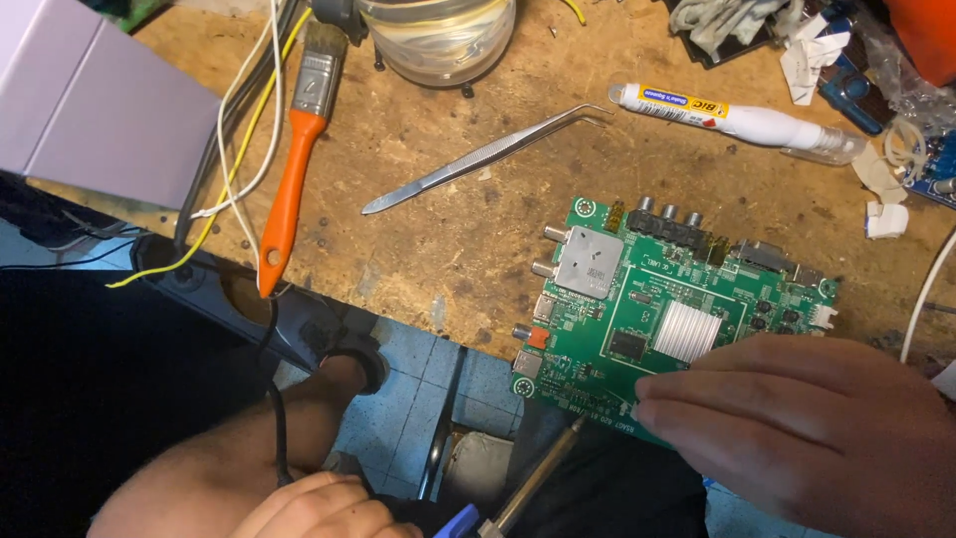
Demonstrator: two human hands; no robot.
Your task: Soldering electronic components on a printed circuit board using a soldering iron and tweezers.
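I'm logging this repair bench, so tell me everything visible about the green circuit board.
The green rectangular circuit board lies flat at the near edge of the brown wooden workbench, its near corner overhanging. It carries a silver ribbed heatsink, a square metal shielded box, black chips, and round jacks and connectors along its left and far edges. The right hand rests on its near right part and hides that part. Nothing else touches it.

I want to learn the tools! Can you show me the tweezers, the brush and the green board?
tweezers [478,159], head view, middle of the metal arms.
brush [287,194], head view, on its orange handle.
green circuit board [597,344], head view, bare green part left of the silver heat sink.
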